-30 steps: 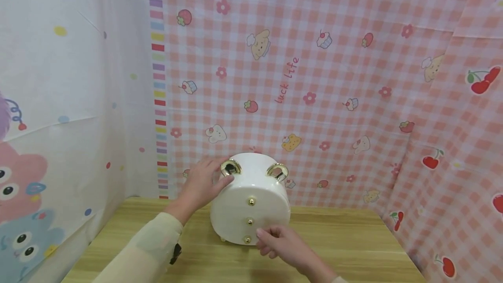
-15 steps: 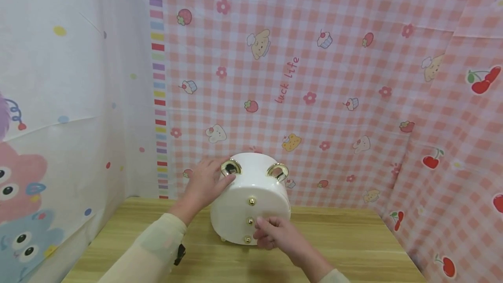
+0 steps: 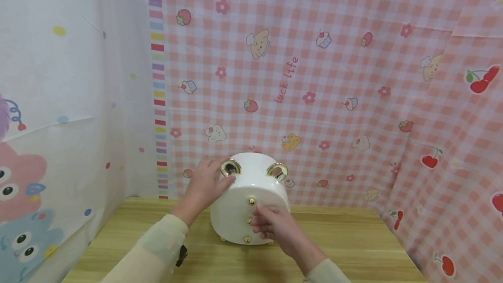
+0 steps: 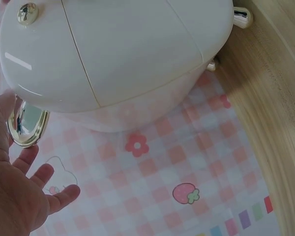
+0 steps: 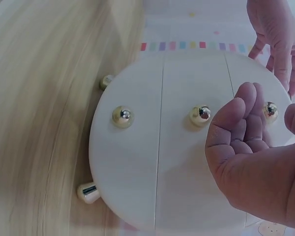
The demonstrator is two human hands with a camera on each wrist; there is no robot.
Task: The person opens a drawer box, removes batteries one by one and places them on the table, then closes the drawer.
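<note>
A glossy white rounded jewellery box (image 3: 232,213) stands on gold feet, with three drawer fronts and gold knobs. Its seams show in the right wrist view, the fronts lying flush. My left hand (image 3: 205,184) holds the left gold ring ear (image 4: 43,125) at the box's top, thumb in front and forefinger behind; the other fingers spread free. Before the drawer fronts hovers my right hand (image 3: 277,226), fingers loosely curled and thumb apart, holding nothing. In the right wrist view the top knob (image 5: 270,112) appears between fingertips and thumb; the middle knob (image 5: 200,115) lies beside the fingers.
The box sits toward the back of a wood-grain table (image 3: 338,239). Close behind hangs a pink checked cloth (image 3: 330,73), with a white printed cloth (image 3: 82,99) on the left. The right gold ear (image 3: 277,171) stands free.
My right hand has risen from near the bottom knob to just below the top knob. The left hand stays at the ear, its thumb shifted slightly right; the box has not moved.
</note>
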